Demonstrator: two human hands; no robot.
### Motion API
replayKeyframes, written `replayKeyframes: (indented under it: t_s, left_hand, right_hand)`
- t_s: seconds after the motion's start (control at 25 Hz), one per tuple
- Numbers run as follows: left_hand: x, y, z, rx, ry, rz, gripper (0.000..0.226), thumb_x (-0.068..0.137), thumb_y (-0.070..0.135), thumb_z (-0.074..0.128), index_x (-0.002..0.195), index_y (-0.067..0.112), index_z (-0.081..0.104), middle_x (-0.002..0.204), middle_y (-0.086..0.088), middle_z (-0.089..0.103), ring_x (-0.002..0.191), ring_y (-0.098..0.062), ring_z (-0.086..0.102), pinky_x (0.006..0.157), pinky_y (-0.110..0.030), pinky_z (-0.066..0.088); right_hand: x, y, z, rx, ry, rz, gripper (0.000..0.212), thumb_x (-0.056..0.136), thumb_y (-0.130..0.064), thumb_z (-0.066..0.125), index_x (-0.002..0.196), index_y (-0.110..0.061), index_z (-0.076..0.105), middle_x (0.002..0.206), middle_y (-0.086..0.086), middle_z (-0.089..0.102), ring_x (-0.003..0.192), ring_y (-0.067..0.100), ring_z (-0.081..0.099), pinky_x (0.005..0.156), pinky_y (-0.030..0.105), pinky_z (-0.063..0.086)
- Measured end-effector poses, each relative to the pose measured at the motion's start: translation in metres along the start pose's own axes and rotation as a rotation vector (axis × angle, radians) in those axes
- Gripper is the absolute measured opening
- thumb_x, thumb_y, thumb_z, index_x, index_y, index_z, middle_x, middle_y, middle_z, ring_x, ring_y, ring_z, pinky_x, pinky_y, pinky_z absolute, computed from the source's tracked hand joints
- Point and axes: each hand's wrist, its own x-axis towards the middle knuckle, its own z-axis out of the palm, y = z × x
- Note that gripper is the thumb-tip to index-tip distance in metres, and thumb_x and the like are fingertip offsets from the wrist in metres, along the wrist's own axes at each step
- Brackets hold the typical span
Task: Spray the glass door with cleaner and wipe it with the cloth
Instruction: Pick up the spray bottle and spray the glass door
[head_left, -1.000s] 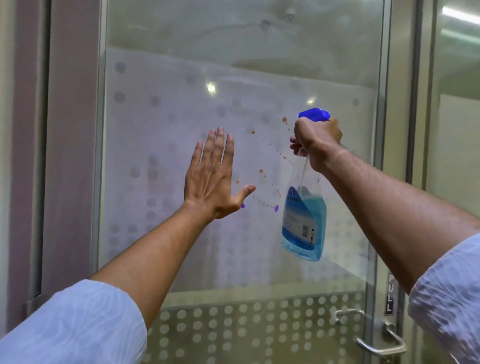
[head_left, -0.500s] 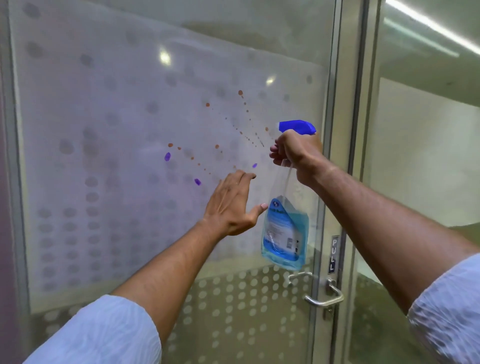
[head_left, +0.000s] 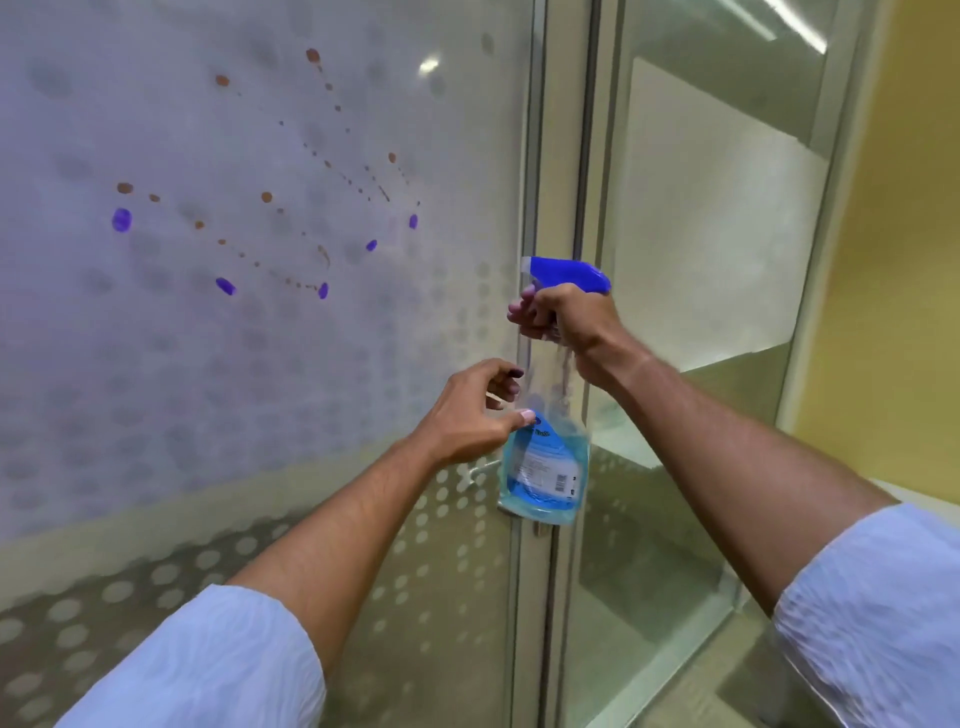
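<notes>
The frosted glass door (head_left: 156, 364) fills the left of the view, marked with brown splatter (head_left: 322, 156) and purple smudges (head_left: 121, 219). My right hand (head_left: 566, 322) grips the neck of a clear spray bottle (head_left: 545, 467) with a blue trigger head and blue liquid, hanging in front of the door's right edge. My left hand (head_left: 467, 415) has left the glass; its fingers are curled and its thumb touches the bottle's side. No cloth is in view.
The door's metal frame (head_left: 561, 156) runs upright just behind the bottle, with a fixed glass panel (head_left: 701, 260) to its right. A yellow wall (head_left: 904, 260) stands at the far right. The door handle is hidden behind the bottle.
My left hand came off the glass, dropped right and curled against the bottle. The bottle moved down and right toward the door frame. The view swung left, so the stains now sit upper left.
</notes>
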Motion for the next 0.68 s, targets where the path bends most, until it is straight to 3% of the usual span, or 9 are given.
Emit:
replayKeyframes:
  t_s: [0.2,0.4,0.56,0.68]
  left_hand:
    - [0.014,0.006,0.061,-0.168,-0.104,-0.085,0.04,0.078,0.017,0.077,0.116,0.013,0.064,0.098,0.0,0.067,0.093,-0.016,0.066,0.08,-0.021,0.055]
    - [0.032,0.017,0.126,-0.266,-0.203,-0.15,0.045,0.077,0.016,0.079,0.12,0.014,0.063,0.109,0.0,0.069,0.1,-0.014,0.066,0.083,-0.023,0.056]
    - [0.053,0.034,0.184,-0.346,-0.247,-0.187,0.045,0.078,0.014,0.079,0.119,0.013,0.061,0.111,-0.005,0.067,0.103,-0.018,0.065,0.089,-0.03,0.056]
    - [0.07,0.049,0.228,-0.352,-0.251,-0.18,0.043,0.077,0.013,0.08,0.115,0.01,0.061,0.107,-0.006,0.067,0.101,-0.02,0.065,0.085,-0.025,0.057]
  right_hand:
    - [0.001,0.028,-0.06,0.025,0.03,-0.011,0.023,0.061,0.0,0.049,0.07,-0.009,0.067,0.072,0.009,0.071,0.077,0.023,0.072,0.084,0.043,0.056]
    - [0.009,0.051,-0.128,0.04,0.052,-0.013,0.023,0.059,-0.003,0.052,0.064,-0.015,0.07,0.072,0.008,0.071,0.079,0.023,0.071,0.082,0.042,0.057]
    - [0.015,0.059,-0.188,-0.008,0.059,-0.012,0.022,0.057,-0.004,0.052,0.068,-0.011,0.069,0.074,0.01,0.071,0.078,0.021,0.071,0.078,0.036,0.056]
    - [0.017,0.06,-0.231,-0.029,0.074,0.004,0.024,0.055,-0.003,0.052,0.073,-0.007,0.067,0.075,0.009,0.069,0.078,0.019,0.071,0.078,0.036,0.055]
